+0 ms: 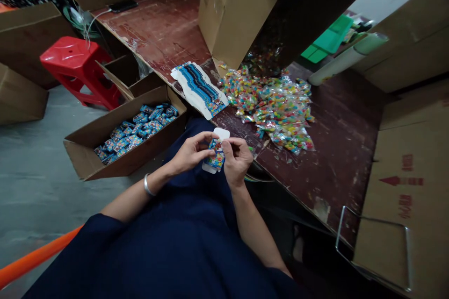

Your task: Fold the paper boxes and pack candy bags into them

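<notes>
We are in a small packing workshop. Cardboard cartons (pixel 242 4) crowd a worn table (pixel 336 149) heaped with candy packets (pixel 277 107); a floor box (pixel 115 149) holds filled blue cartons.

small box (pixel 215 155): printed glossy card, white unprinted flaps | table (pixel 336 149): dark wood, scuffed, worn | candy packets (pixel 277 103): clear shiny plastic | carton (pixel 115 149): matt brown cardboard | stool (pixel 75 63): glossy red plastic | bangle (pixel 147 186): polished metal
</notes>
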### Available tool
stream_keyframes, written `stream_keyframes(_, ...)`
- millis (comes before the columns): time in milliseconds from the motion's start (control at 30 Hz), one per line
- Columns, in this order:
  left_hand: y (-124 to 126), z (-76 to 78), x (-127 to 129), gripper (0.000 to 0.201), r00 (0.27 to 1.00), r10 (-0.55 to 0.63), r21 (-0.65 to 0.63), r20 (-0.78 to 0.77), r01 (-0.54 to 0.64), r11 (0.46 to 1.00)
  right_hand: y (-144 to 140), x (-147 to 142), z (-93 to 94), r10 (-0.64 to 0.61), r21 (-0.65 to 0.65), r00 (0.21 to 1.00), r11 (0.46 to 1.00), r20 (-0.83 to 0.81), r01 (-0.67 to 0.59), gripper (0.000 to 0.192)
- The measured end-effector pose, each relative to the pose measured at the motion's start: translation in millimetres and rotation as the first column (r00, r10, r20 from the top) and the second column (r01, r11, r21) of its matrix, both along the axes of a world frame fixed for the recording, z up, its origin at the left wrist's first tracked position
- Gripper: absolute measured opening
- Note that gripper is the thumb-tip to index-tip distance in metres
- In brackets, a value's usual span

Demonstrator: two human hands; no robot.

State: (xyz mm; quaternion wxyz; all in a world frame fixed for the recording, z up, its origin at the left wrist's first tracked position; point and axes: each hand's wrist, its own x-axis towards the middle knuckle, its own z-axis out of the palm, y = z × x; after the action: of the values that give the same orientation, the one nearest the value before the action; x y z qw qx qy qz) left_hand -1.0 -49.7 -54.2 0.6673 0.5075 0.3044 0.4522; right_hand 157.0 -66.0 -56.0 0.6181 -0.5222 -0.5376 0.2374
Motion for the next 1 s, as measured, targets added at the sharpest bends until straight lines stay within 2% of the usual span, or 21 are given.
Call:
stream_keyframes(100,1,4.8,-2,0.036,0.999,-0.052,-0.023,-0.006,0.052,0.998,1,6,0.2,0.045,0.028,0.997,0.999,0.061,-0.047,0.024)
stream_keyframes(233,-1,13.6,1,0.036,0.998,0.064,-0.006,-0.026,-0.064,0.998,3,4,4.3,0.080,0.033,0.997,0.996,0.003,-0.080,0.018)
stream_keyframes(367,-3,19.8,2,0.040,0.997,0.078,-0.049,-0.003,-0.078,0.996,6,0,14.9,0.141,0.010,0.989,0.990,-0.055,-0.140,0.026)
stream_keyframes(500,-2,21.0,-2,0.039,0.995,0.097,-0.016,-0.026,-0.098,0.995,9,5,30.2,0.253,-0.119,0.964,0.958,-0.079,-0.261,0.027)
stream_keyframes(600,0,21.0,-6,0.038,0.993,0.083,0.042,-0.082,-0.080,0.996,14,12,37.8,0.272,-0.244,0.950,0.921,-0.156,-0.304,0.023)
stream_keyframes(767,3,23.7,-12,0.044,0.987,0.012,0.119,-0.163,0.008,0.993,22,23,38.9,0.287,-0.322,0.944,0.889,-0.162,-0.325,0.023)
stream_keyframes(900,3,25.1,-13,0.051,0.985,-0.007,0.114,-0.173,0.027,0.993,22,23,41.4,0.297,-0.302,0.952,0.903,-0.073,-0.305,0.023)
stream_keyframes(1000,2,24.5,-11,0.040,0.989,0.030,0.080,-0.143,-0.019,0.997,15,17,42.5,0.278,-0.185,0.955,0.949,0.100,-0.257,0.023)
